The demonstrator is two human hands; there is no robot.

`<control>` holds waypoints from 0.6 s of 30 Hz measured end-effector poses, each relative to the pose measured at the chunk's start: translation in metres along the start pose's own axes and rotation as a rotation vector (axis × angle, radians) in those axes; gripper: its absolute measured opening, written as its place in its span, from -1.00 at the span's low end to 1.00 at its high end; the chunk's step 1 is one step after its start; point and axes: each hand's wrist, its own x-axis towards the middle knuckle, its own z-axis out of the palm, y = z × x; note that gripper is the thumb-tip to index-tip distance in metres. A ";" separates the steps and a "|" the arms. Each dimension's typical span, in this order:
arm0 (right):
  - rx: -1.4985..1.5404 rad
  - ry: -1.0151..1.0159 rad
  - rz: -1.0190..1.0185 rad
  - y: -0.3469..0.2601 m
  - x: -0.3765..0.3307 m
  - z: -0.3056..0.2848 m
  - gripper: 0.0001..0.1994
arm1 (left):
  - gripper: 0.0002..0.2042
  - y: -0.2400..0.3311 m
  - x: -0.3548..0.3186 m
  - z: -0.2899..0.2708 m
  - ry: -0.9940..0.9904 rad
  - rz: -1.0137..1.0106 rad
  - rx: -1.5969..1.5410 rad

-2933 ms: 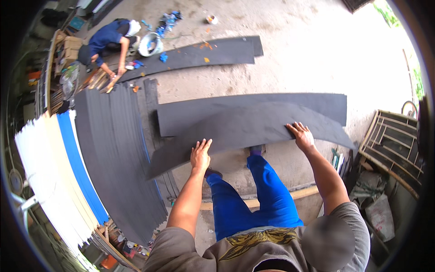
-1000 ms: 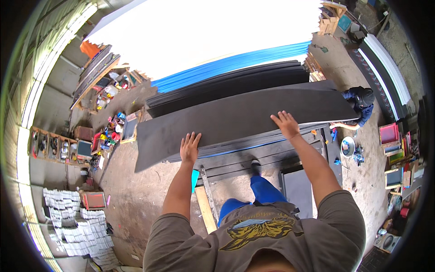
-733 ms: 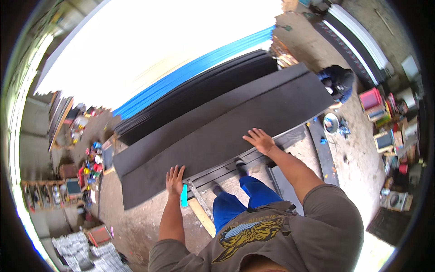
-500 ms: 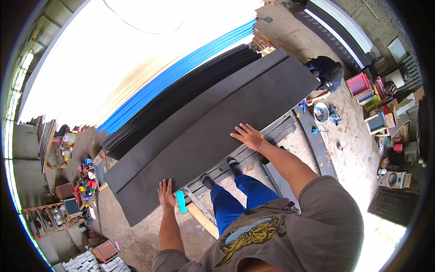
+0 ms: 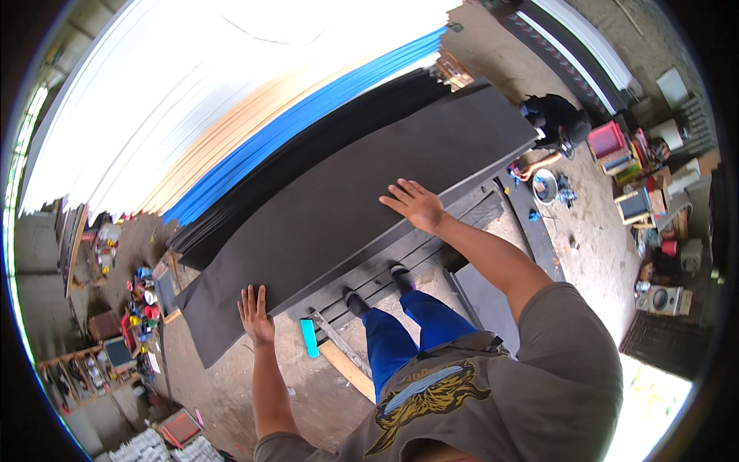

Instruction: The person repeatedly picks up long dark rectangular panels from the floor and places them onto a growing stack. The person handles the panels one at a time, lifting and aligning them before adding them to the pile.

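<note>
A long black sheet (image 5: 331, 196), matte and flat like foam board, lies slantwise in front of me on top of a stack. My left hand (image 5: 255, 314) rests palm down near its left end, by the near edge, with fingers spread. Farther right, my right hand (image 5: 416, 206) is pressed flat on the same sheet, its fingers stretched and apart. Neither hand grips anything. Below the sheet's near edge, a turquoise strip (image 5: 309, 337) lies by a wooden beam (image 5: 346, 369).
Beyond the sheet rise stacked black sheets (image 5: 308, 146), blue sheets (image 5: 308, 112) and white ones. A person in dark clothes (image 5: 556, 123) crouches at the sheet's far right end, near a metal bucket (image 5: 545, 186). Slatted boards (image 5: 377, 289) lie beneath my feet.
The top black sheet has slid away from me toward the stacks, and the step between it and the sheet behind no longer shows. Both hands have moved forward and left with it.
</note>
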 end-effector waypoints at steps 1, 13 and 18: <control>-0.006 -0.048 0.008 0.000 0.001 0.015 -0.42 | -0.03 -0.003 0.007 0.014 -0.038 0.006 0.006; -0.134 -0.053 -0.029 -0.005 0.002 0.047 -0.41 | 0.00 0.010 -0.010 0.103 -0.268 -0.074 -0.145; -0.069 -0.273 -0.006 0.010 0.022 0.055 -0.37 | 0.01 0.011 0.004 0.113 -0.278 -0.066 -0.128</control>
